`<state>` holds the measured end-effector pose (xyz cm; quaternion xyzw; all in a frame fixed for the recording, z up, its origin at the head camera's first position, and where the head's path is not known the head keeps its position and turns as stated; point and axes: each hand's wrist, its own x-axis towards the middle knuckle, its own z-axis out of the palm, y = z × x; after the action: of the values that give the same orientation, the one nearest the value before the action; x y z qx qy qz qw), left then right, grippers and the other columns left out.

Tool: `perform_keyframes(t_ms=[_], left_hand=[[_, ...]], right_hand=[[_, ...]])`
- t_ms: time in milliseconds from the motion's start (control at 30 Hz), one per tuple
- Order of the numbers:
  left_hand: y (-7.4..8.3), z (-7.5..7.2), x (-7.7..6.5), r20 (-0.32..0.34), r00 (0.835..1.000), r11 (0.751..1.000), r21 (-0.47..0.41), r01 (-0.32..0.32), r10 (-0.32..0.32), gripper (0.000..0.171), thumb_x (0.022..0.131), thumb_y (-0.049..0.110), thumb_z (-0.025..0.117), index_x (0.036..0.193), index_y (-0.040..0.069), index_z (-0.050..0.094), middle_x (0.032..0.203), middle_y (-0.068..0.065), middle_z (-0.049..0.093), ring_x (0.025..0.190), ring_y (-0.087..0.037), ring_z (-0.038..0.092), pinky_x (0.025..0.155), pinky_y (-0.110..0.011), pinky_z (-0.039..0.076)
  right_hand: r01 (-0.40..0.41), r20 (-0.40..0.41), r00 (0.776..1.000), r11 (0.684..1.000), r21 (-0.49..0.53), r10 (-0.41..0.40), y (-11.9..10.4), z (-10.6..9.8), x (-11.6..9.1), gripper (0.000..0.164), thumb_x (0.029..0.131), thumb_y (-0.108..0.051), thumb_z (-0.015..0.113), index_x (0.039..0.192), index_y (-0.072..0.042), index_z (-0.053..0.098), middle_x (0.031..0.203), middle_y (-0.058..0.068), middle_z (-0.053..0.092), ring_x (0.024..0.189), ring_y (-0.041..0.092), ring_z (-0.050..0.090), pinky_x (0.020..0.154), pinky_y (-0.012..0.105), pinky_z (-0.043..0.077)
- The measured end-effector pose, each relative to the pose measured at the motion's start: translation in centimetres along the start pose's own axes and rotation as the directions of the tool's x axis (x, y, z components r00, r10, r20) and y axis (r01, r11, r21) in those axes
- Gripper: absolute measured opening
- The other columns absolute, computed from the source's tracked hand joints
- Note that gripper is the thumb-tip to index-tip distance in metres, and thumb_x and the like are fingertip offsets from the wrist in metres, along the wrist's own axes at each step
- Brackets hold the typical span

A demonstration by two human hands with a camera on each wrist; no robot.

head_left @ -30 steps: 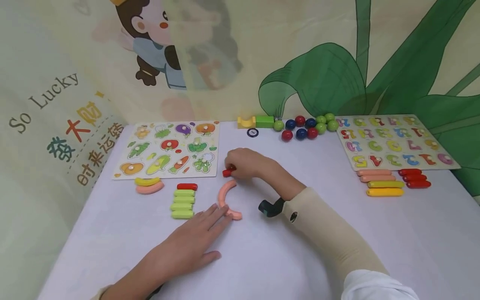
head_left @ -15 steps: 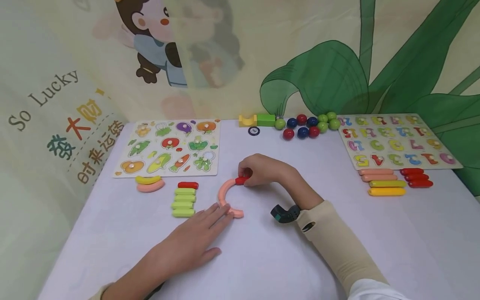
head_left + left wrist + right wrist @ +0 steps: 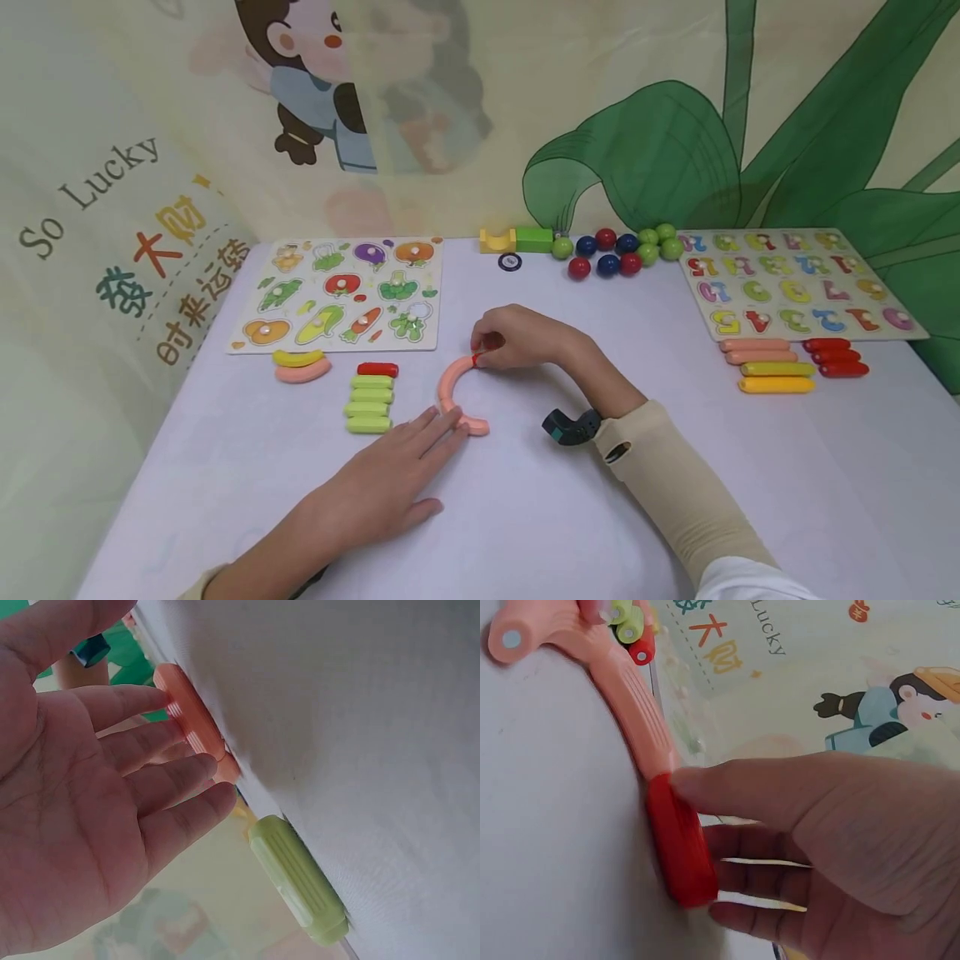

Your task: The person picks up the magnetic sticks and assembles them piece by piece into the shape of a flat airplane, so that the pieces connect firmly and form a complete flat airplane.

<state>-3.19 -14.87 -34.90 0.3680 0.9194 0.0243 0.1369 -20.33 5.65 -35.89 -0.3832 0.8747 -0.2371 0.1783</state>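
Between the near and far edges of the white table (image 3: 562,525), two rounded, grooved pink bars (image 3: 447,383) formed a C. A glossy, straight red stick (image 3: 681,851) touched its farther end, pinched by the right hand (image 3: 521,337). The left hand (image 3: 386,487) touched the curve, straight fingers slightly apart

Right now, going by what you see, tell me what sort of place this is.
Probably a children's play or learning corner, perhaps staged: a vegetable puzzle board and a number puzzle board lie on the white tabletop, with a cartoon-printed backdrop behind.
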Motion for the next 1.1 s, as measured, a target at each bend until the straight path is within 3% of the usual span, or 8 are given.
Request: perform_keyframes(t_ms=[167, 267, 367, 533, 767, 933, 1100], left_hand=[[0.0, -0.1, 0.0, 0.023, 1.000, 1.000, -0.013, 0.004, -0.004, 0.084, 0.080, 0.043, 0.064, 0.145, 0.013, 0.020, 0.150, -0.004, 0.010, 0.134, -0.026, 0.014, 0.100, -0.043, 0.028], [0.0, -0.1, -0.1, 0.029, 1.000, 1.000, -0.023, 0.009, -0.008, 0.084, 0.080, 0.043, 0.065, 0.145, 0.014, 0.019, 0.150, -0.003, 0.010, 0.134, -0.026, 0.014, 0.100, -0.043, 0.029], [0.0, -0.1, -0.2, 0.023, 1.000, 1.000, -0.029, 0.007, -0.007, 0.084, 0.080, 0.042, 0.065, 0.145, 0.013, 0.020, 0.150, -0.004, 0.011, 0.134, -0.026, 0.015, 0.100, -0.044, 0.029], [-0.1, 0.1, -0.4, -0.006, 1.000, 1.000, -0.028, -0.004, 0.004, 0.082, 0.081, 0.040, 0.064, 0.144, 0.011, 0.021, 0.150, -0.004, 0.013, 0.134, -0.028, 0.017, 0.100, -0.043, 0.028], [-0.2, 0.0, -0.4, 0.000, 1.000, 0.999, -0.044, 0.002, -0.002, 0.077, 0.082, 0.040, 0.063, 0.143, 0.012, 0.024, 0.150, -0.004, 0.013, 0.134, -0.028, 0.014, 0.100, -0.045, 0.029], [-0.1, 0.1, -0.3, -0.013, 1.000, 0.999, -0.049, -0.004, 0.003, 0.078, 0.082, 0.039, 0.063, 0.144, 0.012, 0.023, 0.150, -0.004, 0.013, 0.134, -0.028, 0.015, 0.100, -0.045, 0.028], [0.0, 0.1, -0.2, -0.003, 1.000, 0.998, -0.057, 0.011, -0.011, 0.083, 0.081, 0.041, 0.064, 0.145, 0.014, 0.019, 0.150, -0.003, 0.013, 0.134, -0.027, 0.015, 0.101, -0.044, 0.028]], right_hand=[[0.131, -0.027, 0.991, 0.991, 0.011, -0.130, -1.5, 0.1, 2.8, 0.012, 0.084, -0.021, 0.063, 0.094, -0.016, 0.069, 0.081, -0.011, 0.060, 0.075, 0.006, 0.051, 0.070, 0.017, 0.043], [0.204, 0.032, 0.978, 0.979, 0.002, -0.204, -3.2, 0.4, 5.1, 0.014, 0.087, -0.021, 0.060, 0.096, -0.015, 0.069, 0.081, -0.010, 0.060, 0.075, 0.007, 0.050, 0.069, 0.018, 0.043], [0.231, 0.105, 0.969, 0.971, -0.065, -0.223, -4.8, 1.1, 6.9, 0.014, 0.088, -0.023, 0.059, 0.095, -0.016, 0.069, 0.079, -0.008, 0.059, 0.074, 0.008, 0.049, 0.067, 0.018, 0.041], [0.216, 0.179, 0.967, 0.956, -0.197, -0.182, -7.1, 2.1, 8.5, 0.015, 0.088, -0.030, 0.057, 0.087, -0.019, 0.067, 0.073, -0.007, 0.057, 0.070, 0.009, 0.049, 0.063, 0.020, 0.040], [0.160, 0.202, 0.974, 0.949, -0.271, -0.106, -8.8, 2.7, 9.2, 0.013, 0.087, -0.029, 0.058, 0.083, -0.018, 0.065, 0.072, -0.007, 0.058, 0.069, 0.010, 0.050, 0.061, 0.020, 0.040], [0.098, 0.182, 0.983, 0.932, -0.350, -0.035, -9.0, 2.5, 8.4, 0.012, 0.085, -0.027, 0.062, 0.078, -0.017, 0.059, 0.069, -0.004, 0.057, 0.066, 0.012, 0.050, 0.057, 0.021, 0.039], [0.020, 0.145, 0.988, 0.910, -0.415, 0.045, -7.1, 1.5, 6.3, 0.015, 0.080, -0.026, 0.068, 0.082, -0.016, 0.058, 0.073, -0.002, 0.056, 0.070, 0.014, 0.049, 0.058, 0.023, 0.040]])
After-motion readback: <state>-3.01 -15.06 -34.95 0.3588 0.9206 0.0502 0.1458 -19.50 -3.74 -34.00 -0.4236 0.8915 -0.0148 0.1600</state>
